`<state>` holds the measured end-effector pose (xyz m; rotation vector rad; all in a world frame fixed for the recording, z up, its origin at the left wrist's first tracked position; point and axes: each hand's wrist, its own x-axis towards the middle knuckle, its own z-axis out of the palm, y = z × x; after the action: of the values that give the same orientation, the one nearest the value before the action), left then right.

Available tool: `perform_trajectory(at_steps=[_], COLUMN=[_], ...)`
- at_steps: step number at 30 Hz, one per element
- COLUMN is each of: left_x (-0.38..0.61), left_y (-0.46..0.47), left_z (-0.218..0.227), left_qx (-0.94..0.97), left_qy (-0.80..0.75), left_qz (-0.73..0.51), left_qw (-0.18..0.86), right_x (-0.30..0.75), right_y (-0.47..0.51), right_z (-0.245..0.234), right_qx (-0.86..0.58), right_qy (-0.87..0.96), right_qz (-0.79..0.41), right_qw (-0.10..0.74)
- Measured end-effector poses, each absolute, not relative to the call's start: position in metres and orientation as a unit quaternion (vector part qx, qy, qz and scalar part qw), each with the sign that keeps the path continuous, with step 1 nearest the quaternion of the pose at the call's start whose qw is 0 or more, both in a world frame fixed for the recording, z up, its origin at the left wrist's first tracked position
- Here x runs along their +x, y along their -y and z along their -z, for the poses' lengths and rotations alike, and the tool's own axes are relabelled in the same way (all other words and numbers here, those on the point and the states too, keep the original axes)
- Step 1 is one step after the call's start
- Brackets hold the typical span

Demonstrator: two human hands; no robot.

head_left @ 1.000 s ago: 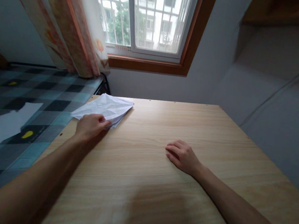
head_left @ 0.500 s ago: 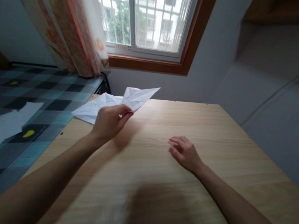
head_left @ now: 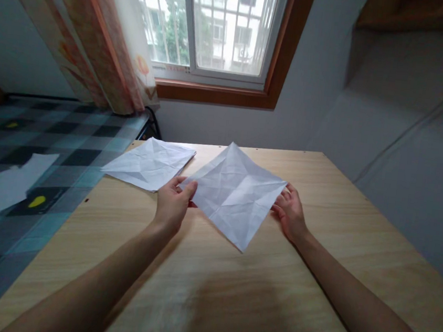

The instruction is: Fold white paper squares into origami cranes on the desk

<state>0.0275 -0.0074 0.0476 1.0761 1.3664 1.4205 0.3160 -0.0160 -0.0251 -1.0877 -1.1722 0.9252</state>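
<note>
A creased square sheet of white paper [head_left: 236,194] is held like a diamond just above the wooden desk [head_left: 314,260]. My left hand [head_left: 172,204] pinches its left corner. My right hand [head_left: 290,210] holds its right corner, fingers partly under the paper. A small pile of similar creased white sheets [head_left: 148,162] lies on the desk's far left corner, just beyond my left hand.
A bed with a dark checked cover [head_left: 27,166] stands left of the desk, with a white sheet [head_left: 3,188] lying on it. A window [head_left: 216,23] and a patterned curtain [head_left: 100,42] are behind. A grey wall [head_left: 416,155] borders the desk's right side.
My left hand lifted one sheet off the pile and brought it right to the desk's middle. My right hand rose from the desk and took the sheet's other corner.
</note>
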Motion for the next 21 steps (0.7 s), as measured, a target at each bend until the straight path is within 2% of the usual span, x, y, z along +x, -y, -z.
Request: perform_trajectory(at_steps=[3, 7, 10, 13, 16, 18, 21], left_x=[0.019, 0.007, 0.003, 0.008, 0.018, 0.024, 0.029], left_y=[0.014, 0.019, 0.020, 0.022, 0.023, 0.025, 0.027], left_z=[-0.028, -0.023, -0.020, -0.014, -0.008, -0.006, -0.003], left_qx=[0.481, 0.648, 0.793, 0.880, 0.899, 0.896, 0.892], left_qy=[-0.604, -0.596, -0.515, -0.448, -0.430, -0.436, -0.447], left_qz=[-0.516, -0.455, -0.324, -0.155, -0.040, -0.016, -0.021], left_qw=[0.371, 0.136, 0.024, 0.035, 0.074, 0.076, 0.062], right_x=[0.318, 0.316, 0.312, 0.310, 0.307, 0.300, 0.281], right_y=[0.014, 0.011, 0.009, 0.012, 0.020, 0.027, 0.031], right_z=[0.031, 0.043, 0.046, 0.038, 0.025, 0.016, 0.010], right_qx=[-0.491, -0.509, -0.556, -0.604, -0.581, -0.537, -0.473], right_qy=[0.488, 0.539, 0.551, 0.555, 0.618, 0.693, 0.800], right_qz=[-0.399, -0.336, -0.240, -0.145, -0.069, -0.036, -0.040], right_qw=[0.601, 0.581, 0.574, 0.554, 0.525, 0.480, 0.367])
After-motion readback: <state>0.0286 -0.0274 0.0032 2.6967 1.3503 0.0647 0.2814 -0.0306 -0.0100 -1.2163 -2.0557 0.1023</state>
